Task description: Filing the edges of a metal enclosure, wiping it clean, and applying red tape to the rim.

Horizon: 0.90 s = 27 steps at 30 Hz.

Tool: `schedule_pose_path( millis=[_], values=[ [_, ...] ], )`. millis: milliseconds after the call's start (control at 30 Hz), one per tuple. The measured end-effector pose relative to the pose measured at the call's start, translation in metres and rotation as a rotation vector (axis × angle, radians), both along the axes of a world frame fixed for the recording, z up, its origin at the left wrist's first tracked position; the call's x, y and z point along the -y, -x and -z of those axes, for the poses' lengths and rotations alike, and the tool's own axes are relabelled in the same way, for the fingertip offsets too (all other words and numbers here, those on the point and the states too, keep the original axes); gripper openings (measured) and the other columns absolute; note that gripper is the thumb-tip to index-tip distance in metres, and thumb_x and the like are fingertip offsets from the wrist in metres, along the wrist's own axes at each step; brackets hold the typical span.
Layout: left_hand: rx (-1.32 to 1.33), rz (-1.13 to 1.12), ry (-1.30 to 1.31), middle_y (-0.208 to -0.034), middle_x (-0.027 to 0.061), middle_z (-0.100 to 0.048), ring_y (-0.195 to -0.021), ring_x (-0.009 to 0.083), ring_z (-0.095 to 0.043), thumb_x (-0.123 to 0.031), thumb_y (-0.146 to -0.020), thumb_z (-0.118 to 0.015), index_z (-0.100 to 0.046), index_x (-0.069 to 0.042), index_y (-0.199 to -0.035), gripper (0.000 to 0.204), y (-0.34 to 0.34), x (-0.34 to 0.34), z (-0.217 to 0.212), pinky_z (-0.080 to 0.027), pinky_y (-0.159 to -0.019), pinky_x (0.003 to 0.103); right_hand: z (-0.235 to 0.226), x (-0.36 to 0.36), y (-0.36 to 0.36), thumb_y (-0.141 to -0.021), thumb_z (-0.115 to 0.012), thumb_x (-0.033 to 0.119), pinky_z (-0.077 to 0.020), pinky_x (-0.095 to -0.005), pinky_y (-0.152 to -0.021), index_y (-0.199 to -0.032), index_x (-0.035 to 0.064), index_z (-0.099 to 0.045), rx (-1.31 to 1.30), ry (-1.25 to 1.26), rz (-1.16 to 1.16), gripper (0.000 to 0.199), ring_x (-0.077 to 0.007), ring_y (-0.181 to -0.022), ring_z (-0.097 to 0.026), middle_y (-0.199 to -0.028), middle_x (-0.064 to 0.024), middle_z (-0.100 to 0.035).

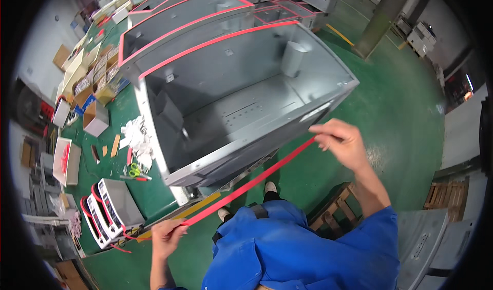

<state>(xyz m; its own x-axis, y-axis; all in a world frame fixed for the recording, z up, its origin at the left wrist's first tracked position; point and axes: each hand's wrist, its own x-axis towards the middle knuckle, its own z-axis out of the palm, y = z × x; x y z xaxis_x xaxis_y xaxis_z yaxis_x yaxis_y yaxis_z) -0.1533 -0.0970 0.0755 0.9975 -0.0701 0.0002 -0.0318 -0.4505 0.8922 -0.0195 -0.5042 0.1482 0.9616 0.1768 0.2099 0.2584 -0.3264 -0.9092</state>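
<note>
At about seven o'clock the left hand [165, 235] pinches one end of a red strip [250, 185], its grip clamped on it; the strip runs taut toward two o'clock, below the near rim of the open grey metal cabinet [241, 92]; the right hand [341, 142] pinches the far end beside the cabinet's corner. Judged risks: slack or twist could lay the strip crooked; a slipped pinch would drop it to the green floor [405, 115].
</note>
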Motion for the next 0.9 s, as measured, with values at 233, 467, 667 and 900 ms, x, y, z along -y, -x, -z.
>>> schedule_pose_path(
  millis=[233, 467, 667, 900],
  values=[
    [0.078, -0.125, -0.204, -0.064, 0.0043, -0.059, -0.056, 0.0087, -0.054, -0.001, -0.071, -0.065, -0.061, 0.002, -0.078, 0.009, -0.060, 0.038, -0.056, -0.040, -0.050, 0.019, -0.033, 0.125, -0.065, -0.080, -0.058, 0.007, -0.0446, -0.0210, -0.053, -0.087, 0.0022, -0.053, -0.073, -0.120, 0.085, 0.010, -0.0087, -0.061, -0.054, -0.073, -0.0033, -0.058],
    [0.046, -0.277, -0.172, -0.059, -0.0004, -0.055, -0.052, 0.0034, -0.046, -0.010, -0.077, -0.064, -0.059, 0.000, -0.074, 0.011, -0.100, 0.060, -0.078, -0.035, -0.047, 0.017, -0.045, 0.180, -0.118, -0.082, -0.058, 0.015, -0.0417, -0.0207, -0.054, -0.081, 0.0058, -0.051, -0.083, 0.019, 0.050, 0.011, -0.0067, -0.061, -0.050, -0.070, 0.0010, -0.053],
    [-0.101, -0.319, -0.348, -0.058, -0.0028, -0.050, -0.051, 0.0031, -0.042, -0.003, -0.075, -0.061, -0.057, 0.000, -0.072, 0.005, -0.110, 0.072, -0.092, -0.033, -0.046, 0.018, -0.030, 0.200, -0.144, -0.081, -0.057, 0.014, -0.0388, -0.0196, -0.052, -0.081, 0.0075, -0.053, -0.232, 0.156, 0.041, 0.008, -0.0048, -0.058, -0.044, -0.069, 0.0032, -0.051],
    [-0.057, -0.304, -0.233, -0.060, -0.0003, -0.051, -0.049, 0.0058, -0.046, 0.000, -0.074, -0.057, -0.057, 0.001, -0.077, 0.003, -0.110, 0.061, -0.082, -0.036, -0.045, 0.019, -0.018, 0.211, -0.163, -0.080, -0.058, 0.011, -0.0445, -0.0211, -0.052, -0.081, 0.0023, -0.054, -0.324, 0.062, 0.010, 0.009, -0.0077, -0.059, -0.052, -0.068, -0.0016, -0.054]
  ],
)
